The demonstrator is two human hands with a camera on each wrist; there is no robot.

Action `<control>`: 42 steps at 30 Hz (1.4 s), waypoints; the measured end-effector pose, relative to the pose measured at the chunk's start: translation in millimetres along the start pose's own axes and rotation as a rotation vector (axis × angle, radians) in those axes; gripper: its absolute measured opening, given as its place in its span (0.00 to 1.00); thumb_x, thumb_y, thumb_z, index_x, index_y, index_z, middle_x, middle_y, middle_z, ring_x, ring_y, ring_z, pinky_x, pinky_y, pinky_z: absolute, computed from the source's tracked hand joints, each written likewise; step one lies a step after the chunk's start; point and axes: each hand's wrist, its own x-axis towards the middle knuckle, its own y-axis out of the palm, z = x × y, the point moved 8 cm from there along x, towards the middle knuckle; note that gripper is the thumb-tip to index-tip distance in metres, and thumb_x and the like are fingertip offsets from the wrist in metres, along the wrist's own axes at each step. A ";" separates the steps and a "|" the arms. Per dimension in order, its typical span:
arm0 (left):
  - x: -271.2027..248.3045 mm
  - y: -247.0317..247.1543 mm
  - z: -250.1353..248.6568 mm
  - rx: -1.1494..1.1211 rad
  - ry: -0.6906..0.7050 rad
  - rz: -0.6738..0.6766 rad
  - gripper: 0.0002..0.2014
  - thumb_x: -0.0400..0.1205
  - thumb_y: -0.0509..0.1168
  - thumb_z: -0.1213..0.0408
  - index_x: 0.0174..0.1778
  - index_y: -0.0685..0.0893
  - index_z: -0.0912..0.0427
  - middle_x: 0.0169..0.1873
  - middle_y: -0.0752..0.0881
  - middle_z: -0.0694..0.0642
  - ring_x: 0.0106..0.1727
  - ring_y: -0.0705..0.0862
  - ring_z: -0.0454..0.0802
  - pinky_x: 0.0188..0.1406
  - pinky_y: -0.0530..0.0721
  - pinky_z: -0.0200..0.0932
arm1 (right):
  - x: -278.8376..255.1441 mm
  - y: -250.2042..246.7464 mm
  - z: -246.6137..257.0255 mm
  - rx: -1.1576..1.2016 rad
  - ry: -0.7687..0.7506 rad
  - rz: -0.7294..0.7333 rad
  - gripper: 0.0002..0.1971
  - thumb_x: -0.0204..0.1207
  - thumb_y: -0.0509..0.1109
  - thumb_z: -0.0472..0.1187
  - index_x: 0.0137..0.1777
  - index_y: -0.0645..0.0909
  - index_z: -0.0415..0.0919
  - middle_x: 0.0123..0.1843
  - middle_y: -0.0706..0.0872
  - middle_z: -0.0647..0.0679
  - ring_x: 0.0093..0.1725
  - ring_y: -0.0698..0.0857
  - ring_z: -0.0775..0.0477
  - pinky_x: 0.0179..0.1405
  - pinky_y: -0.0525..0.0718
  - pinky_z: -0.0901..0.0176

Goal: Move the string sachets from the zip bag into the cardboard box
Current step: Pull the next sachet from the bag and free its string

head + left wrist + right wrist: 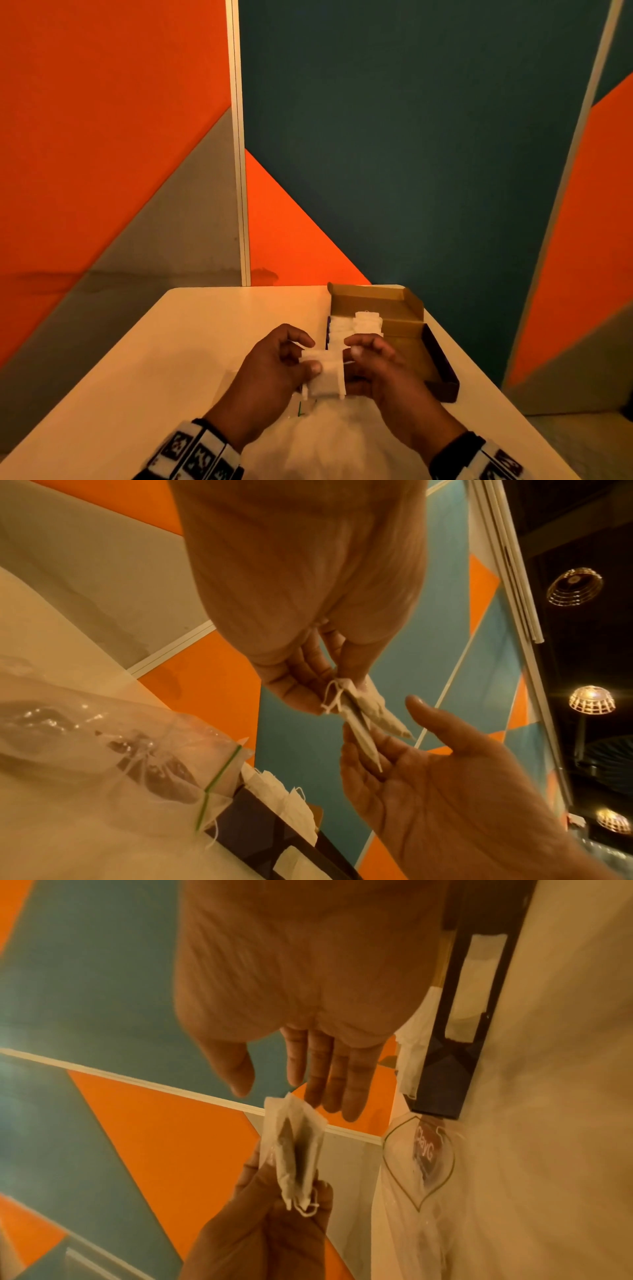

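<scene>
My left hand (pixel 310 356) pinches a small stack of white string sachets (pixel 323 375) by the string end, above the table. In the left wrist view its thumb and fingers (pixel 308 693) clamp the sachets (pixel 363 718). My right hand (pixel 359 356) is open beside the sachets' free end; its straight fingers (pixel 329 1085) spread apart from the thumb, just off the sachets (pixel 294 1148). The clear zip bag (pixel 120 750) with a green seal lies under my hands. The open cardboard box (pixel 404 329) stands just beyond, with several white sachets (pixel 356 325) inside.
The pale table (pixel 205 342) ends close behind the box and at the right. Orange, grey and teal wall panels (pixel 411 154) stand behind it. The box's dark side wall (pixel 455 1042) is right of my right hand.
</scene>
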 end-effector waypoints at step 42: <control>43.2 23.5 73.9 1.007 -0.204 0.778 0.61 0.66 0.84 0.50 0.87 0.48 0.39 0.86 0.56 0.42 0.86 0.57 0.45 0.85 0.55 0.44 | 94.8 -43.1 -28.1 -0.873 0.138 0.003 0.10 0.84 0.67 0.42 0.63 0.78 0.52 0.50 0.83 0.51 0.43 0.82 0.54 0.35 0.82 0.67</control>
